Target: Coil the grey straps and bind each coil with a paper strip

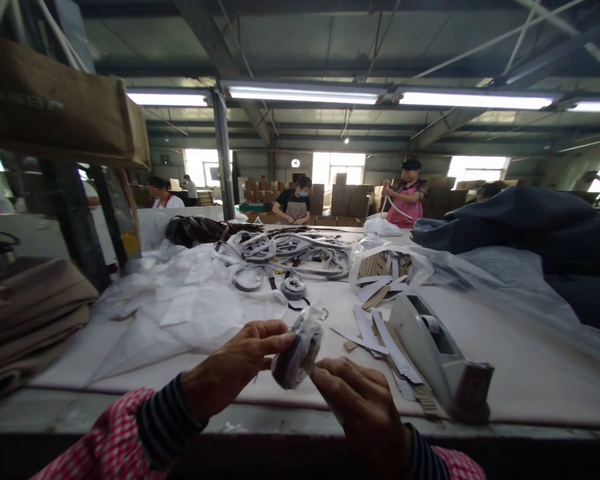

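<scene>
Between my hands, above the table's front edge, is a dark coiled belt (pixel 296 360) wrapped in clear plastic. A small metal buckle or ring (pixel 324 313) sticks out at its top. My left hand (pixel 245 357) grips the coil from the left, thumb on top and fingers behind. On the lower right side, the fingers of my right hand (pixel 357 397) pinch the wrapping; their tips are partly hidden. Just beyond lies another coiled belt (pixel 294 288), with a looped grey strap (pixel 247 279) beside it.
At right stands a tape dispenser (pixel 440 353), beside loose white and brown paper strips (pixel 393 347). An open plastic bag (pixel 423 263) holds more strips. Plastic sheets (pixel 195 293) cover the left. Piled straps (pixel 300 250) lie behind; dark fabric (pixel 530 227) is heaped right. Co-workers (pixel 294 203) stand farther back.
</scene>
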`<state>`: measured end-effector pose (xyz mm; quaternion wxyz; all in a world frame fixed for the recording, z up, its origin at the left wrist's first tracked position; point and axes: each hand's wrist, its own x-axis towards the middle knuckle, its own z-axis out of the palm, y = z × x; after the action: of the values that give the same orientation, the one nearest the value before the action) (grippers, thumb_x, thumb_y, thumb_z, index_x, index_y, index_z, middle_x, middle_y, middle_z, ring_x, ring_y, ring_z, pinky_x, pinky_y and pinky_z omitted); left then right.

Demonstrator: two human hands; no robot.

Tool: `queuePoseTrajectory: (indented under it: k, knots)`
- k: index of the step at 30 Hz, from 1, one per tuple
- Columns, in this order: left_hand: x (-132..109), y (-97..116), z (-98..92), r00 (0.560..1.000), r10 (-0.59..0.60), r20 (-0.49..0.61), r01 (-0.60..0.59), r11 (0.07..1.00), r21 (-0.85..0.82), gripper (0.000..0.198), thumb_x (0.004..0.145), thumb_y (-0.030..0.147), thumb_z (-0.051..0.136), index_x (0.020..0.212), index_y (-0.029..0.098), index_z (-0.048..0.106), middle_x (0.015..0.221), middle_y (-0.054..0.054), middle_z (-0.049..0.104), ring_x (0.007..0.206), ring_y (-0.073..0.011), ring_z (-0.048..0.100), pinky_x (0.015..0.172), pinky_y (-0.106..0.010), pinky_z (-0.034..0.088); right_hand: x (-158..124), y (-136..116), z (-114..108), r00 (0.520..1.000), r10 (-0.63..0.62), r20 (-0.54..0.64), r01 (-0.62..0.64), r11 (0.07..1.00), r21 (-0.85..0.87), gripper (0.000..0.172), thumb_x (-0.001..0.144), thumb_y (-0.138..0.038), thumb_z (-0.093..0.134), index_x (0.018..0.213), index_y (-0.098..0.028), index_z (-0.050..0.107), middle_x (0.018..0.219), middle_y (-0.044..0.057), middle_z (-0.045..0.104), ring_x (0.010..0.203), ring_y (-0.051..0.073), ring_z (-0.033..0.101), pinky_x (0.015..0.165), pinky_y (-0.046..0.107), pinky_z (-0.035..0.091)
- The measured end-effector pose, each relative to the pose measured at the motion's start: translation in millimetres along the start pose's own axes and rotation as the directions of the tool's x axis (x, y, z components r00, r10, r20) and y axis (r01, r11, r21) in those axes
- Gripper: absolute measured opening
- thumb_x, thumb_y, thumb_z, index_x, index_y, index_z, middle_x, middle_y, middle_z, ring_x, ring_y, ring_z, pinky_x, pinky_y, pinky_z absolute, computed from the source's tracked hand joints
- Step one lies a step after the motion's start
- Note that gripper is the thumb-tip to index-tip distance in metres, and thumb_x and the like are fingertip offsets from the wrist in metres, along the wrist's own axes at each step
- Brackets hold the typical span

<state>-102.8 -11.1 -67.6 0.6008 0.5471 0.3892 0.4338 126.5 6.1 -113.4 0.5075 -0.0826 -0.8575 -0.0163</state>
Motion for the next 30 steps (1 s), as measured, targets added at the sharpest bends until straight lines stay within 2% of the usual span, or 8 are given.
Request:
queuePoseTrajectory:
  k: [9, 14, 16, 18, 20, 22, 24, 30]
  knots:
    - [1, -2, 1.5, 0.999, 0.042, -0.030, -0.040, 0.997, 0.073, 0.029, 0.093, 0.043, 0.067, 0.086, 0.015, 0.066, 0.079, -0.001, 0.060, 0.074, -0.0151, 0.053, 0.072, -0.028, 0.043, -4, 6, 2, 0.999, -0.042, 0.025, 0.044, 0.995, -0.092, 0.034, 0.097, 0.002, 0.052, 0.127, -0.006, 0.065, 0.106, 0.018, 0.074, 0.089, 0.022, 0.070, 0.076, 0.033, 0.058]
    - [1, 1, 4.6, 0.996, 0.095, 0.001, -0.091, 0.954, 0.287, 0.029, 0.092, 0.042, 0.067, 0.085, 0.014, 0.069, 0.079, -0.002, 0.060, 0.068, -0.0154, 0.052, 0.065, -0.029, 0.042, -5, 12, 7, 0.996, -0.060, 0.068, 0.073, 0.976, -0.207, 0.030, 0.097, 0.000, 0.054, 0.123, -0.007, 0.067, 0.102, 0.016, 0.073, 0.087, 0.023, 0.067, 0.076, 0.034, 0.057]
    - [2, -4, 6.9, 0.978, 0.206, -0.032, -0.159, 0.836, 0.526, 0.023, 0.091, 0.037, 0.068, 0.081, 0.016, 0.068, 0.086, -0.003, 0.061, 0.077, -0.0187, 0.056, 0.071, -0.032, 0.044, -5, 13, 13, 0.996, -0.039, 0.078, 0.058, 0.965, -0.257, 0.025, 0.097, -0.002, 0.054, 0.116, -0.010, 0.070, 0.097, 0.013, 0.072, 0.084, 0.022, 0.065, 0.073, 0.034, 0.056]
    - [4, -15, 10.2, 0.948, 0.316, -0.034, -0.174, 0.606, 0.776, 0.017, 0.093, 0.029, 0.065, 0.081, 0.018, 0.067, 0.094, -0.004, 0.062, 0.093, -0.0228, 0.056, 0.083, -0.036, 0.043, -8, 14, 21, 0.997, 0.000, 0.081, 0.024, 0.956, -0.292, 0.022, 0.098, -0.003, 0.054, 0.108, -0.012, 0.071, 0.100, 0.013, 0.071, 0.087, 0.023, 0.064, 0.072, 0.033, 0.055]
    - [9, -29, 13.4, 0.941, 0.339, 0.000, -0.134, 0.370, 0.919, 0.013, 0.095, 0.022, 0.062, 0.084, 0.019, 0.067, 0.100, -0.005, 0.064, 0.101, -0.0258, 0.055, 0.088, -0.039, 0.042, -12, 16, 30, 0.994, 0.045, 0.104, -0.012, 0.953, -0.303, 0.020, 0.099, -0.005, 0.053, 0.102, -0.013, 0.071, 0.108, 0.014, 0.069, 0.094, 0.024, 0.064, 0.073, 0.032, 0.054]
    - [14, -46, 15.2, 0.946, 0.320, 0.047, -0.122, 0.219, 0.968, 0.011, 0.095, 0.018, 0.062, 0.085, 0.018, 0.067, 0.101, -0.008, 0.066, 0.101, -0.0274, 0.055, 0.087, -0.041, 0.044, -19, 19, 38, 0.979, 0.106, 0.176, -0.053, 0.957, -0.284, 0.018, 0.100, -0.008, 0.053, 0.095, -0.014, 0.069, 0.110, 0.014, 0.068, 0.096, 0.023, 0.065, 0.074, 0.031, 0.054]
    - [20, -61, 14.6, 0.944, 0.320, 0.077, -0.137, 0.170, 0.976, 0.009, 0.094, 0.017, 0.063, 0.086, 0.016, 0.067, 0.102, -0.011, 0.066, 0.102, -0.0291, 0.055, 0.088, -0.042, 0.046, -24, 22, 42, 0.949, 0.178, 0.258, -0.109, 0.959, -0.260, 0.019, 0.100, -0.011, 0.054, 0.087, -0.015, 0.067, 0.102, 0.012, 0.068, 0.090, 0.021, 0.066, 0.072, 0.029, 0.053]
    - [23, -77, 0.9, 0.936, 0.342, 0.086, -0.173, 0.233, 0.957, 0.007, 0.094, 0.020, 0.065, 0.088, 0.018, 0.068, 0.100, -0.009, 0.068, 0.103, -0.0275, 0.056, 0.090, -0.039, 0.047, -16, 31, 38, 0.882, 0.265, 0.390, -0.178, 0.953, -0.245, 0.022, 0.099, -0.009, 0.054, 0.082, -0.017, 0.065, 0.087, 0.004, 0.067, 0.072, 0.015, 0.062, 0.062, 0.024, 0.043]
